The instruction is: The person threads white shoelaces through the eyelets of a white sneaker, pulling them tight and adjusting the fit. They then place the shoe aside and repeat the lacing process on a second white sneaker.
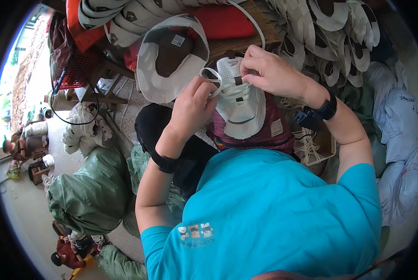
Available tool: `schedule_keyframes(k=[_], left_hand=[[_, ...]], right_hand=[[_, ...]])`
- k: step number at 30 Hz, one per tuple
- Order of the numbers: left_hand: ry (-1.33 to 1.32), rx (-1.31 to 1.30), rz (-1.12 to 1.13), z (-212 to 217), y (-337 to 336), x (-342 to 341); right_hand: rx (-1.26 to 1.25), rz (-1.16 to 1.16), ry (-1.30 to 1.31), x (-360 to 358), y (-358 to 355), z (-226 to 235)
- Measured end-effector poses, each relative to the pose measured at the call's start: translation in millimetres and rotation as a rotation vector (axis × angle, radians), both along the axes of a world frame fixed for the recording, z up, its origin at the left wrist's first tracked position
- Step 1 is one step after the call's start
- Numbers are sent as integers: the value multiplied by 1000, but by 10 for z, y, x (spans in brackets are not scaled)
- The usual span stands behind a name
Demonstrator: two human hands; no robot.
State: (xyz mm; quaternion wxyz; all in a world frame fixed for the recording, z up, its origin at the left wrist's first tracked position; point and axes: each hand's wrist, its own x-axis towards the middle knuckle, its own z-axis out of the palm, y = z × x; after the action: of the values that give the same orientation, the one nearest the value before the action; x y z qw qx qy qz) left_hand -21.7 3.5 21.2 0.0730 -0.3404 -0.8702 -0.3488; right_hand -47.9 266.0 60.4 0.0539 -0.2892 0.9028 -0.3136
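Observation:
A white shoe upper (240, 112) with a mesh tongue and crossed laces lies over a maroon cloth (276, 133) on my lap. My left hand (192, 107) is closed on a white shoelace (213, 74), which loops out above its fingers beside the tongue. On the other side of the tongue, my right hand (272, 74) makes a pinch at its edge, close to a small dark lace loop. What lies between those fingertips is hidden. Just beyond my left hand stands another off-white upper (148, 65), with a dark lining and a white label.
Stacked uppers (136, 21) rest on a wooden bench (260, 21) ahead, and more uppers (330, 42) pile up at far right. A box of loose laces (314, 149) sits by my right arm. Green sacks (90, 191) lie left, pale sacks (400, 130) right. People (71, 252) sit farther left.

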Motion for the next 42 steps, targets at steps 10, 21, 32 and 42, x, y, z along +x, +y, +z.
schedule_keyframes(k=[10,21,32,42], left_hand=[[268,33,42,-7,129,4],[-406,264,228,-234,107,269],[-1154,1422,95,44,-321,50],[-1122,1614,-9,28,-949,63]], right_hand=[[-73,-151,-98,132,-177,17],[-491,-245,-407,90,234,-87],[-689,-419,-861,-13,142,-185],[-499,-287,-832,-3,353,-169]])
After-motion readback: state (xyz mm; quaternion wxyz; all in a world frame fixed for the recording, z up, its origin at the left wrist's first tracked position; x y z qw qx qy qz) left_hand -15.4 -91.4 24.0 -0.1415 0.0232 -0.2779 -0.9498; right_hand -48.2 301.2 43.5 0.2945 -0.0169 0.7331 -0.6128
